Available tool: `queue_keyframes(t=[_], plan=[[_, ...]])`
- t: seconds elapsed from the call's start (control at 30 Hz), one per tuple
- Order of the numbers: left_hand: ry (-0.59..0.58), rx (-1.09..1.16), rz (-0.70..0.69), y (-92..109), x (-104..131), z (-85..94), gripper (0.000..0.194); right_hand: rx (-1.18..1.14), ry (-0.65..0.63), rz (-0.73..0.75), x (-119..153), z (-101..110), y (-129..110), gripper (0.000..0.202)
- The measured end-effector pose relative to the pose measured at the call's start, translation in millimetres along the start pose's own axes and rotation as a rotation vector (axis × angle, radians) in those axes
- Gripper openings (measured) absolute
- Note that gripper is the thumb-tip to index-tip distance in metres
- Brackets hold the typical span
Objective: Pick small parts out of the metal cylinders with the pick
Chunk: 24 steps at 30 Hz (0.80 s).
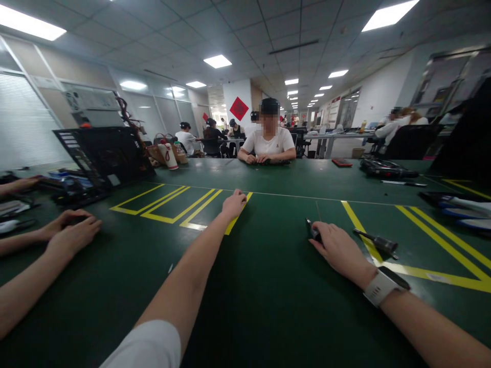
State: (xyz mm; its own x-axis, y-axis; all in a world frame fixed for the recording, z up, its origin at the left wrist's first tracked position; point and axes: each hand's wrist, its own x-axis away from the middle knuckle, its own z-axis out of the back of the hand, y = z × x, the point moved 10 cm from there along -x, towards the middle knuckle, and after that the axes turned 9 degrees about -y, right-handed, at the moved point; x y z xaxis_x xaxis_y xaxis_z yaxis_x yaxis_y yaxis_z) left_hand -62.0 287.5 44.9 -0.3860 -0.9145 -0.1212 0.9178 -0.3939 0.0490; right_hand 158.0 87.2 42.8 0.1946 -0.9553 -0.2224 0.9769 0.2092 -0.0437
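My left hand (235, 203) reaches far forward over the table, beside a strip of yellow tape. Its fingers are curled together, and whatever they may hold is hidden. On the right, my right hand (338, 248) rests on the table with its fingers closed around a small black object (313, 231), whose far end pokes out past the fingertips; its kind is unclear. A watch with a pale band (385, 286) is on my right wrist. Just right of that hand lies a dark tool like a screwdriver (378, 242), across the tape.
Yellow tape (164, 219) marks boxes on the green table (264, 306). At left, a co-worker's hands (74, 230) hold something dark near a black frame (107, 156). Another person (268, 140) sits opposite. A black tool (389, 167), a pen (402, 183) and a red-edged item (341, 163) lie far right.
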Motion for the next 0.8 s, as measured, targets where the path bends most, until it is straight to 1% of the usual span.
queue_keyframes(t=[0.13,0.17,0.2,0.27,0.3,0.37,0.43,0.5,0.6,0.7,0.8], plan=[[-0.023,0.023,-0.152,51.0,60.5,3.6,0.019,0.053,0.018,0.005,4.9,4.3,-0.3,0.027],[-0.032,0.042,-0.211,65.6,78.1,4.4,0.017,0.071,0.022,0.005,6.6,5.7,0.1,0.027],[-0.038,0.097,-0.310,83.0,97.4,6.5,0.017,0.089,0.025,0.006,8.6,7.2,0.9,0.027],[-0.086,0.211,-0.441,110.2,134.9,9.2,0.017,0.124,0.030,0.008,13.0,10.4,3.0,0.025],[-0.112,0.270,-0.458,118.7,151.0,10.7,0.022,0.140,0.032,0.008,15.4,12.0,4.4,0.025],[-0.153,0.377,-0.429,128.7,177.0,14.1,0.041,0.169,0.041,0.003,20.3,15.0,8.5,0.024],[-0.202,0.431,-0.431,140.2,198.6,16.5,0.046,0.192,0.051,-0.004,24.9,17.0,13.2,0.025],[-0.234,0.461,-0.462,151.9,215.5,20.2,0.046,0.208,0.059,-0.006,29.0,17.6,17.6,0.024],[-0.278,0.482,-0.507,165.3,232.5,23.3,0.041,0.220,0.065,-0.001,34.1,17.3,23.6,0.025],[-0.305,0.504,-0.529,171.9,240.6,24.6,0.039,0.225,0.071,-0.006,38.7,17.6,29.6,0.026],[-0.297,0.530,-0.535,172.7,242.1,25.8,0.038,0.222,0.076,-0.012,43.0,18.3,36.1,0.027]])
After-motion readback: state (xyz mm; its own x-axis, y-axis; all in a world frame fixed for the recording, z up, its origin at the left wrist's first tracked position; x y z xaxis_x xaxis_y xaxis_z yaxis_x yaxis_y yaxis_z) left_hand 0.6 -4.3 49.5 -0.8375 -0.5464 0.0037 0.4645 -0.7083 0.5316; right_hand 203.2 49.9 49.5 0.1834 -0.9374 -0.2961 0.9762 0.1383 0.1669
